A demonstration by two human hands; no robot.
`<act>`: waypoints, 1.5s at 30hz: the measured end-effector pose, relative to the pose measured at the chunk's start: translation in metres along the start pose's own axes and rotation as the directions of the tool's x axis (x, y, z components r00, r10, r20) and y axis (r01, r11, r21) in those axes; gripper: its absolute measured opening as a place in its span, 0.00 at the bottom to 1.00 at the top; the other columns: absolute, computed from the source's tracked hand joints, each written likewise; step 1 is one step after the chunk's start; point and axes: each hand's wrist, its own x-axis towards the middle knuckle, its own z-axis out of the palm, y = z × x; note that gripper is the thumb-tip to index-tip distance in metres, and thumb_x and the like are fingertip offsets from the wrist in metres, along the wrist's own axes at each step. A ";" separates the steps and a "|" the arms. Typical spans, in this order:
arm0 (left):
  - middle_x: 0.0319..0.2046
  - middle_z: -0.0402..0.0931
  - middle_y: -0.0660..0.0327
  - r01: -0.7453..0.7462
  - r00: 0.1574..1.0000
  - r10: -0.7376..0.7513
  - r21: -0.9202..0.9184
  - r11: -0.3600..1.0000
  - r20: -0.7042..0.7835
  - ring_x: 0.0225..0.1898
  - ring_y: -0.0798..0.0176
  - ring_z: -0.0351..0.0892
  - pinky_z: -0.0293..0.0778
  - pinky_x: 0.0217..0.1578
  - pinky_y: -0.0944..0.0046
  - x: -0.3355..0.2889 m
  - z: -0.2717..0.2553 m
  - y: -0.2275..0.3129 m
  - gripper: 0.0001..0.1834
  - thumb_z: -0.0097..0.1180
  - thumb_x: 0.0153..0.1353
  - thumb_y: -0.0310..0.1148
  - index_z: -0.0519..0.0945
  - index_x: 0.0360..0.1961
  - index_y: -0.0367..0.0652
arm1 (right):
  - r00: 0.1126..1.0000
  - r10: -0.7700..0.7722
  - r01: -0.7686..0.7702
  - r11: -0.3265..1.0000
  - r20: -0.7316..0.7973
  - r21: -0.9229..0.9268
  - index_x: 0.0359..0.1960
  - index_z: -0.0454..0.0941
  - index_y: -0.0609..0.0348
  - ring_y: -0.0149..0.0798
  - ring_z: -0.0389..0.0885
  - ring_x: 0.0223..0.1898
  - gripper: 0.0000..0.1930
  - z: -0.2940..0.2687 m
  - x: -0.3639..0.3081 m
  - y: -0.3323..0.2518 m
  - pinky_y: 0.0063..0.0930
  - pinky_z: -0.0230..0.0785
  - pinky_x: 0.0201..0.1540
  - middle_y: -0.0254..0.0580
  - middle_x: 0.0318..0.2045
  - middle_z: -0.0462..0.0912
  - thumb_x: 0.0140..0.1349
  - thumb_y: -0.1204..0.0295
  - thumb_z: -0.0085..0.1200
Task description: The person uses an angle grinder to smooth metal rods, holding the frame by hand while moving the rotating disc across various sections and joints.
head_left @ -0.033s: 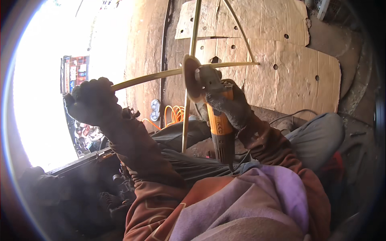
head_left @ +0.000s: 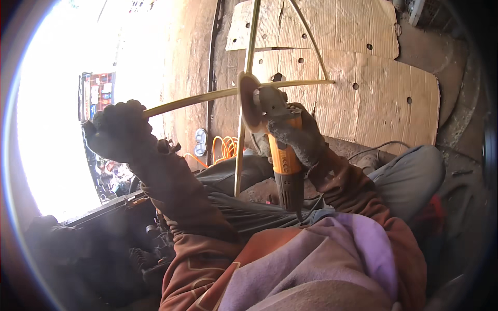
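One slight rightward shift as the right hand grips the orange-cased grinder! Left hand clenches a slim bar.

L hand fisted, fwd & left, R hand curled nr centre (both gloved)

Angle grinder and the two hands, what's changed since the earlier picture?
The angle grinder and its disc have shifted very slightly rightward. Nothing was taken hold of or let go: the right hand still holds the grinder, the left hand still holds the thin bar's left end. The bar and the cardboard stayed put.
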 end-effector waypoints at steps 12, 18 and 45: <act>0.09 0.61 0.66 0.068 0.972 -0.022 -0.192 0.979 0.232 0.11 0.62 0.58 0.58 0.19 0.56 0.014 0.000 -0.006 0.30 0.30 0.64 0.54 0.68 0.09 0.52 | 0.999 0.019 -0.022 0.998 0.044 0.053 0.39 0.75 0.61 0.31 0.81 0.30 0.13 -0.003 0.003 0.005 0.26 0.75 0.31 0.41 0.33 0.82 0.55 0.74 0.65; 0.15 0.61 0.67 0.140 0.948 -0.092 -0.142 0.980 0.304 0.22 0.65 0.60 0.59 0.32 0.57 0.017 -0.035 -0.010 0.23 0.36 0.65 0.49 0.63 0.13 0.54 | 0.993 0.042 -0.051 0.995 -0.113 -0.086 0.41 0.75 0.61 0.37 0.81 0.19 0.13 -0.069 0.025 0.011 0.31 0.77 0.20 0.43 0.24 0.81 0.61 0.67 0.60; 0.18 0.61 0.64 0.157 0.980 -0.160 -0.035 0.987 -0.119 0.24 0.63 0.61 0.64 0.23 0.61 0.011 -0.022 -0.009 0.19 0.40 0.62 0.46 0.66 0.16 0.50 | 0.995 0.042 -0.045 0.999 -0.092 -0.030 0.44 0.72 0.58 0.37 0.82 0.23 0.16 -0.063 0.019 0.026 0.31 0.79 0.24 0.45 0.29 0.81 0.58 0.67 0.63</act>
